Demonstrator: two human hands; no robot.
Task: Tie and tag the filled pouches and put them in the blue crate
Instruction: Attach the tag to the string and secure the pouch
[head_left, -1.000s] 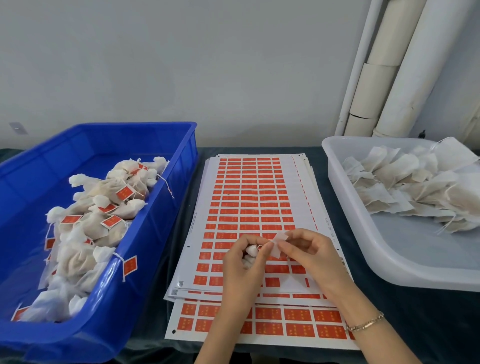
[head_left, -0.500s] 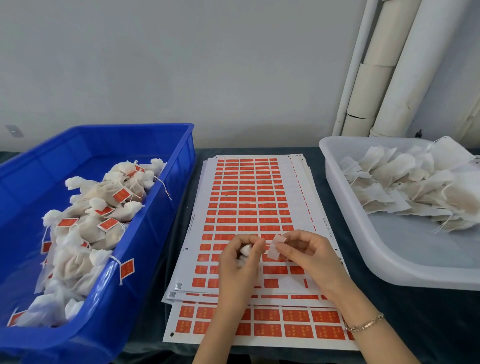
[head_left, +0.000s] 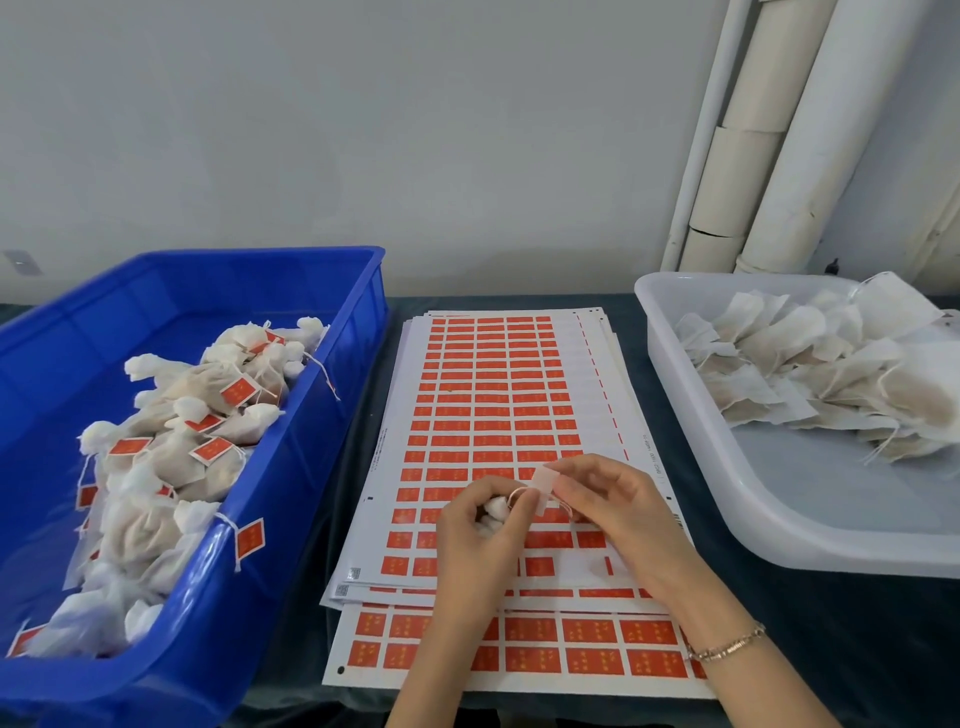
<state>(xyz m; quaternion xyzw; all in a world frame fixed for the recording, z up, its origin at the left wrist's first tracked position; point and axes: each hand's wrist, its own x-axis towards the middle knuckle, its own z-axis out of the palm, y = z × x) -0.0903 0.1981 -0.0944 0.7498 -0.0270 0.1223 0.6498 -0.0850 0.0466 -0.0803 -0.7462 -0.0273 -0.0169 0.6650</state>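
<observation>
Lower centre: a person's left hand (head_left: 478, 525) curls round a small white pouch (head_left: 493, 512), fingers closed on its gathered top, above a stack of orange label sheets (head_left: 493, 389). The right hand (head_left: 618, 509), w/ a bracelet (head_left: 727, 647) at the wrist, pinches a tag (head_left: 543, 483) btwn thumb and forefinger, white side up, right by the left fingertips. The string is too small to make out. At left, the blue crate (head_left: 311, 467) holds a heap of tied pouches (head_left: 182, 441) w/ orange tags; a stray tag (head_left: 250, 540) hangs over its rim. At right, a white tray (head_left: 831, 499) holds flat untied pouches (head_left: 831, 374). All sit on a dark table (head_left: 831, 649). Pale pipes (head_left: 769, 156) stand upper right.
</observation>
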